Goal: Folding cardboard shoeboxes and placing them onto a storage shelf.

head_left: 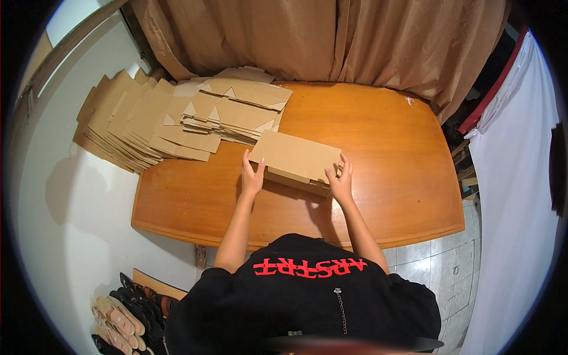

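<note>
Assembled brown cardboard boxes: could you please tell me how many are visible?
1: the brown, rectangular cardboard box held between the bare left hand and bare right hand. The flat brown cardboard pieces stacked at the far left are not counted; more boxes may be hidden.

The inside of the closed cardboard box (297, 155) is hidden. Flattened cartons (127, 121) cover the tabletop (378, 148) far left. A reddish strip (367, 344), blurred at the near edge, is unidentifiable.

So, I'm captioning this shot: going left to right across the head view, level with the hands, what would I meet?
Wall, flat cardboard, left hand, box, right hand, white cloth.
</note>
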A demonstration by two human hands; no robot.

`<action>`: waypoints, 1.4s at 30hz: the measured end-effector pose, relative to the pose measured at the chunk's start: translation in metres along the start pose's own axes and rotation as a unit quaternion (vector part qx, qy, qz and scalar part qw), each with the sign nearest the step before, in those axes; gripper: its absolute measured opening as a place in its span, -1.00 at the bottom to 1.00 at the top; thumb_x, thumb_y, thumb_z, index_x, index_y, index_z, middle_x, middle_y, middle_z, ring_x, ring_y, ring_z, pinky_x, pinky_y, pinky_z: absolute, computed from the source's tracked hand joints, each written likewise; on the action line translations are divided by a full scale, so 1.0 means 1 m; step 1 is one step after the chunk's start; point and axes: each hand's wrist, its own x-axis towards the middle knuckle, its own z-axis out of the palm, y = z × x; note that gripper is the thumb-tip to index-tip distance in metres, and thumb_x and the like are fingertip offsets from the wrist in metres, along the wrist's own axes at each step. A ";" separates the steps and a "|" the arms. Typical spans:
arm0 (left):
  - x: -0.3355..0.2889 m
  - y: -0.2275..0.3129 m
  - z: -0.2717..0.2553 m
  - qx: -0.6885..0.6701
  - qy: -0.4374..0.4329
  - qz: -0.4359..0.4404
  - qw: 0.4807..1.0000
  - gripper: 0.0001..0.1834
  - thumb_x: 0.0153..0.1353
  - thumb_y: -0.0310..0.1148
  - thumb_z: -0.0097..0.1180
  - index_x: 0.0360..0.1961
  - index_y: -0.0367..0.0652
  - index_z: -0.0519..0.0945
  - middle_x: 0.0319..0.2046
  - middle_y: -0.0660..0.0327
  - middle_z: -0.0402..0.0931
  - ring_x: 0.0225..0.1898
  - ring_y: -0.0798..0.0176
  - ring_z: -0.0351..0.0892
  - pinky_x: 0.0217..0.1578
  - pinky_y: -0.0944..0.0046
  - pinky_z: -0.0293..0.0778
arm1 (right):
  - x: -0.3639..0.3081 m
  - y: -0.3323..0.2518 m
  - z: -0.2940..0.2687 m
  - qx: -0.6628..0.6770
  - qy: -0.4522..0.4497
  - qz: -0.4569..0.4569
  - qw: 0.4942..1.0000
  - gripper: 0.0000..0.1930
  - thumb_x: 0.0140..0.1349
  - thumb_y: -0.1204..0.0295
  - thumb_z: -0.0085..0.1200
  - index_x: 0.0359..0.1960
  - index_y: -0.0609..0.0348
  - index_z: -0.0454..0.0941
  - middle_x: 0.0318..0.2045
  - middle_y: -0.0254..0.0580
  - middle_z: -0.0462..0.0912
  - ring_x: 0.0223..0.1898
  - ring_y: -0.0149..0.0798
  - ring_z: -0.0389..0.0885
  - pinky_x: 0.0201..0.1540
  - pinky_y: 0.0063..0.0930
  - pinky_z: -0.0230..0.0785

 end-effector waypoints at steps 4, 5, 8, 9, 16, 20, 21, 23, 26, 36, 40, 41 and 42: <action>-0.005 0.040 0.004 0.057 0.004 0.053 0.997 -0.28 0.03 -0.22 0.19 0.16 -0.29 0.17 0.12 -0.06 0.15 0.15 0.01 0.17 0.14 0.14 0.13 | 0.006 -0.013 -0.009 -0.089 -0.009 -0.084 0.992 -0.28 -0.05 0.35 0.20 0.17 0.18 0.11 0.11 0.13 0.09 0.14 0.06 0.16 0.14 -0.19 0.13; -0.008 0.047 0.004 0.057 0.004 0.053 0.997 -0.28 0.03 -0.22 0.19 0.16 -0.29 0.17 0.12 -0.06 0.15 0.15 0.01 0.17 0.14 0.14 0.13 | 0.006 -0.019 -0.010 -0.119 -0.005 -0.126 0.985 -0.27 -0.08 0.34 0.23 0.16 0.14 0.14 0.12 0.13 0.08 0.13 0.08 0.18 0.13 -0.18 0.15; -0.011 0.051 0.003 0.104 0.020 0.100 0.989 -0.24 -0.18 -0.25 0.35 0.07 -0.25 0.28 0.10 -0.02 0.18 0.13 -0.05 0.21 0.11 0.09 0.18 | 0.002 -0.043 -0.012 -0.175 -0.013 -0.105 0.979 -0.32 -0.19 0.33 0.30 0.06 0.09 0.32 0.11 0.13 0.14 0.09 0.11 0.23 0.11 -0.16 0.18; -0.011 0.047 0.003 0.105 0.022 0.099 0.989 -0.24 -0.18 -0.25 0.35 0.07 -0.25 0.28 0.10 -0.02 0.18 0.13 -0.05 0.21 0.11 0.09 0.18 | 0.002 -0.041 -0.010 -0.174 -0.015 -0.106 0.979 -0.32 -0.19 0.33 0.30 0.06 0.09 0.32 0.11 0.13 0.14 0.09 0.11 0.23 0.11 -0.16 0.18; -0.024 0.020 0.013 0.157 0.020 0.041 0.987 -0.36 -0.18 -0.27 0.35 -0.03 -0.14 0.37 0.12 0.08 0.19 0.12 -0.04 0.23 0.07 0.05 0.21 | -0.010 -0.007 -0.004 -0.231 -0.028 -0.158 0.960 -0.59 -0.22 0.40 0.31 -0.24 0.14 0.55 0.04 0.16 0.27 0.10 0.15 0.22 0.12 -0.13 0.16; -0.026 0.017 0.015 0.143 0.022 0.028 0.989 -0.39 -0.18 -0.32 0.34 -0.04 -0.18 0.38 0.12 0.02 0.19 0.11 -0.06 0.24 0.08 0.12 0.24 | -0.014 0.002 0.000 -0.221 -0.024 -0.163 0.961 -0.60 -0.19 0.38 0.29 -0.23 0.15 0.54 0.07 0.19 0.25 0.17 0.22 0.11 0.18 -0.09 0.07; -0.025 0.017 0.015 0.143 0.022 0.028 0.989 -0.39 -0.18 -0.32 0.34 -0.04 -0.18 0.38 0.12 0.02 0.19 0.11 -0.06 0.24 0.08 0.12 0.24 | -0.014 0.002 0.000 -0.215 -0.022 -0.166 0.962 -0.60 -0.17 0.36 0.27 -0.22 0.15 0.53 0.08 0.20 0.24 0.19 0.25 0.08 0.19 -0.08 0.06; -0.025 0.020 0.016 0.159 -0.003 0.036 0.987 -0.36 -0.12 -0.25 0.31 0.01 -0.19 0.34 0.17 -0.05 0.09 0.17 -0.09 0.15 0.12 0.09 0.17 | -0.015 0.005 0.000 -0.211 -0.020 -0.175 0.962 -0.60 -0.14 0.32 0.24 -0.19 0.14 0.52 0.08 0.20 0.23 0.20 0.26 0.05 0.20 -0.04 0.02; -0.027 0.009 0.027 0.155 0.009 0.000 0.988 -0.27 -0.08 -0.19 0.28 0.11 -0.18 0.24 0.24 -0.12 -0.12 0.23 -0.14 0.01 0.17 0.06 0.07 | -0.022 0.009 0.003 -0.239 -0.024 -0.194 0.951 -0.57 -0.08 0.26 0.19 -0.13 0.12 0.49 0.09 0.21 0.23 0.23 0.29 0.00 0.22 0.03 -0.07; -0.001 -0.009 0.018 0.123 -0.042 -0.104 0.986 -0.26 0.07 -0.42 0.10 0.25 -0.02 0.02 0.29 -0.16 -0.43 0.30 -0.16 -0.19 0.21 0.03 -0.01 | -0.034 0.006 -0.005 -0.259 -0.030 -0.202 0.944 -0.59 0.00 0.19 0.08 -0.11 0.06 0.46 -0.16 -0.10 0.45 0.23 0.15 0.05 0.21 0.25 -0.42; 0.006 -0.027 -0.008 0.133 -0.043 -0.099 0.985 -0.28 0.11 -0.51 0.01 0.27 -0.02 -0.02 0.30 -0.12 -0.35 0.30 -0.09 -0.14 0.22 0.08 -0.01 | -0.024 0.004 0.001 -0.150 -0.026 -0.165 0.974 -0.53 -0.02 0.26 0.12 -0.05 0.18 0.38 -0.08 0.03 0.37 0.14 0.10 0.19 0.21 -0.01 -0.13; 0.005 -0.031 -0.014 0.144 -0.009 -0.064 0.987 -0.30 0.12 -0.52 -0.02 0.26 -0.04 -0.02 0.29 -0.11 -0.27 0.29 -0.09 -0.08 0.22 0.08 0.00 | -0.021 0.005 0.002 -0.085 -0.056 -0.114 0.988 -0.50 -0.03 0.28 0.13 -0.03 0.23 0.36 -0.07 0.08 0.35 0.12 0.09 0.22 0.20 -0.13 -0.01; 0.000 -0.035 -0.020 0.146 0.004 -0.065 0.987 -0.30 0.12 -0.52 -0.02 0.26 -0.04 -0.02 0.29 -0.11 -0.27 0.29 -0.09 -0.08 0.22 0.08 0.00 | -0.020 0.016 0.005 -0.072 -0.120 -0.069 0.988 -0.43 -0.06 0.33 0.17 0.01 0.33 0.32 -0.05 0.13 0.36 0.10 0.04 0.27 0.12 -0.31 0.15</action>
